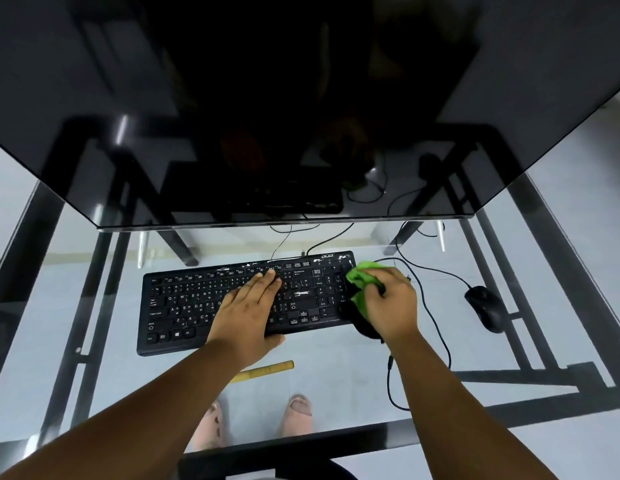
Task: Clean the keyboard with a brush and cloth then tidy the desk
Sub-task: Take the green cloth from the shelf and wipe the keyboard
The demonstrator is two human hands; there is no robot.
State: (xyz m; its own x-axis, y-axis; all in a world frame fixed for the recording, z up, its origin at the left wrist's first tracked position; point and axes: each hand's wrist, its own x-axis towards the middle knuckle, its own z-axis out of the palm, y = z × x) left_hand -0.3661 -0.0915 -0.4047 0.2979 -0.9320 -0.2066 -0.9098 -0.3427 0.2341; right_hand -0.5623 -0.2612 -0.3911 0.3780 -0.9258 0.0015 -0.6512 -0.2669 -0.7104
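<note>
A black keyboard (184,306) lies on the glass desk (336,382), below the monitor. My left hand (249,306) rests flat on the middle keys, fingers together, holding nothing. My right hand (393,303) is closed on a bunched green and black cloth (362,278), pressed against the keyboard's right end over the number pad. A yellow wooden brush handle (270,370) lies on the desk just in front of the keyboard; my left forearm hides its other end.
A large dark monitor (267,116) leans over the back of the desk. A black mouse (485,308) sits to the right, its cable (436,327) looping beside my right wrist. Through the glass I see the desk's black frame and my feet.
</note>
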